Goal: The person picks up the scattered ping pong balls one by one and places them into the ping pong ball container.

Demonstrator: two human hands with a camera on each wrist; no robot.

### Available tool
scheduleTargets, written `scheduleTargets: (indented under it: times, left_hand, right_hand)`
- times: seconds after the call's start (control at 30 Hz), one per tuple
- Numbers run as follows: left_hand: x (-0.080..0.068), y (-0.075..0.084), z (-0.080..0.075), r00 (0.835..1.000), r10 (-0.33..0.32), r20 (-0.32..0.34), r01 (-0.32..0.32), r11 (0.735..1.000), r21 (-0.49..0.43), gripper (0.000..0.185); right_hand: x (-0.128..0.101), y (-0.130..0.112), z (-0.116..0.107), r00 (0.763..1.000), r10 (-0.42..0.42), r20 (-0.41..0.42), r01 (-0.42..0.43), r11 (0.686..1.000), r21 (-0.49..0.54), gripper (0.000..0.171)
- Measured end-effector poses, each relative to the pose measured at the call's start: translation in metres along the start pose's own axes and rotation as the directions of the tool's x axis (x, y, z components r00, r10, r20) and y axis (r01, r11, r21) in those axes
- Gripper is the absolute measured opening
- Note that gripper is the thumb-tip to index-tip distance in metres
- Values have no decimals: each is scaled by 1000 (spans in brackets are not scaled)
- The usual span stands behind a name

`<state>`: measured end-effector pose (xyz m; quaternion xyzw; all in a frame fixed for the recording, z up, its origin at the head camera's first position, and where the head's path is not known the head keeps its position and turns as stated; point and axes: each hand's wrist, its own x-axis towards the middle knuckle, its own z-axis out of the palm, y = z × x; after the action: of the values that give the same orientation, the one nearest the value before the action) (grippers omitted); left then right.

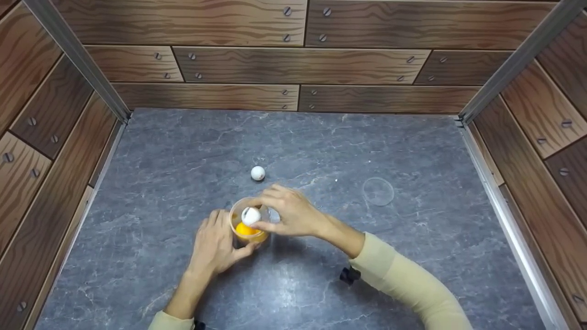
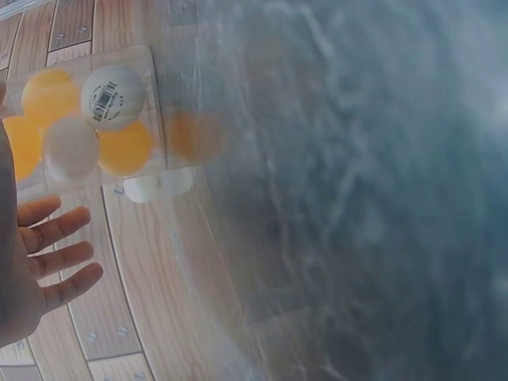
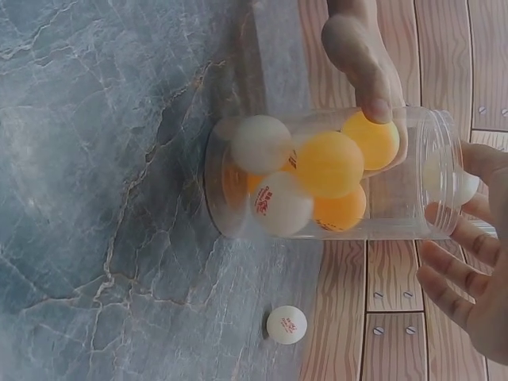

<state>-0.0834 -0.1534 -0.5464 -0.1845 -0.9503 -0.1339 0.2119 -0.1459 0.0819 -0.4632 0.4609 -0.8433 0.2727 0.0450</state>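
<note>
A clear plastic jar (image 3: 385, 226) stands on the table with orange and white ping-pong balls inside, such as an orange ball (image 3: 329, 164) and a white ball (image 3: 282, 204) with red print. My left hand (image 1: 214, 243) grips the jar's left side, thumb at the front. In the left wrist view its fingers (image 2: 59, 258) show beside the jar. At the jar's mouth, my right hand (image 1: 289, 213) pinches a white ping-pong ball (image 1: 251, 216) between thumb and fingers. Some right fingers (image 3: 452, 274) extend beside the rim.
Behind the jar, a loose white ball (image 1: 257, 173) lies on the grey marbled table (image 1: 312, 146). A clear round lid (image 1: 378, 191) lies flat to the right. Wood-patterned walls (image 1: 238, 64) enclose the back and both sides, with metal rails (image 1: 500, 201) along the edges.
</note>
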Motion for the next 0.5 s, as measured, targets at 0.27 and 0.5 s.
scheduleTargets:
  times: [0.27, 0.5]
  left_hand:
    - [0, 0, 1, 1000, 2, -16, -2, 1000, -1, 88]
    - [0, 0, 1, 1000, -2, -12, 1, 1000, -8, 88]
  right_hand:
    - [-1, 1, 0, 999, -31, -17, 30, 999, -29, 43]
    - [-3, 4, 0, 995, -59, -78, 58, 998, -23, 39]
